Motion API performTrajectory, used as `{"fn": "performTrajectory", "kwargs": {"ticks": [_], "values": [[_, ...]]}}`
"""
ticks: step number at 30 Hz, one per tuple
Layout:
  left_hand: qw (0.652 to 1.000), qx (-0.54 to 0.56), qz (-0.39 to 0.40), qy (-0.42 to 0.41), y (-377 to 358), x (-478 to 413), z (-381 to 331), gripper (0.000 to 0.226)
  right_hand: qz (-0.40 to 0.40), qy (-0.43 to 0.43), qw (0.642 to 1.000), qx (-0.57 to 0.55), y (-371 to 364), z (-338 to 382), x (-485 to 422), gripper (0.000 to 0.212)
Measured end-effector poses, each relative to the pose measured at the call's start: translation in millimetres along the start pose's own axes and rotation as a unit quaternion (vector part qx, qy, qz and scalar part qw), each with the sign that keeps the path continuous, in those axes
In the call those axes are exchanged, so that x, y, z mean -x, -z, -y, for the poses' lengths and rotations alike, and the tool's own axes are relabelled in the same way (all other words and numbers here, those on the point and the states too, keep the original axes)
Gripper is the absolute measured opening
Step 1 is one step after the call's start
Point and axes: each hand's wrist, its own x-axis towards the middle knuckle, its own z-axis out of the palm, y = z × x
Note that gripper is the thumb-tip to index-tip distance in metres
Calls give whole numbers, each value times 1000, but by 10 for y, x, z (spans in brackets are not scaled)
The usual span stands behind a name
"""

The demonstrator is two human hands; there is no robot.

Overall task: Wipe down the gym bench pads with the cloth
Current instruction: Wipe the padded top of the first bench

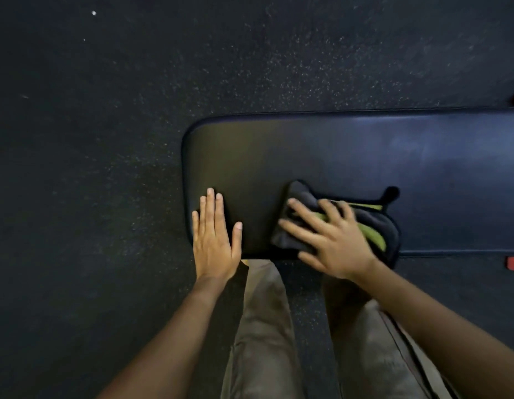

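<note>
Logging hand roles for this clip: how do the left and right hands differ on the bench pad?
The left hand lies flat on the bare bench pad near its rounded end, fingers close together; the right hand presses on the cloth, fingers spread. The left hand looks sharp, the right hand blurred. Both are palm-down with straight fingers.

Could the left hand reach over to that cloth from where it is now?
Probably yes. The left hand rests flat on the bench pad, with only bare pad between it and the cloth. The right hand presses on the cloth, but the edge nearest the left hand lies uncovered.
</note>
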Motion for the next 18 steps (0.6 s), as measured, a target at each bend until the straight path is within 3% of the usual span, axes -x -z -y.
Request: {"fn": "performTrajectory", "kwargs": {"ticks": [2,4,6,8,11,14,16,18], "values": [[1000,3,2,-2,11,25,75,62,-15,-121,993,-1,40,-100,-127,61],[1000,7,6,6,25,60,145,62,-38,-310,949,-32,146,-28,-607,62],[1000,14,9,6,50,96,190,62,-45,-390,917,-69,254,142,-1226,64],[1000,24,10,4,66,120,233,62,-5,-324,943,-78,307,377,-1690,65],[999,45,10,23,81,169,285,62,24,-89,996,-18,224,657,-1784,63],[999,47,3,26,76,254,340,61,25,72,997,26,123,612,-1336,64],[998,53,1,17,66,314,384,61,14,121,992,35,102,402,-1124,64],[998,60,-6,15,55,335,414,61,8,71,997,28,145,261,-1185,63]]}}
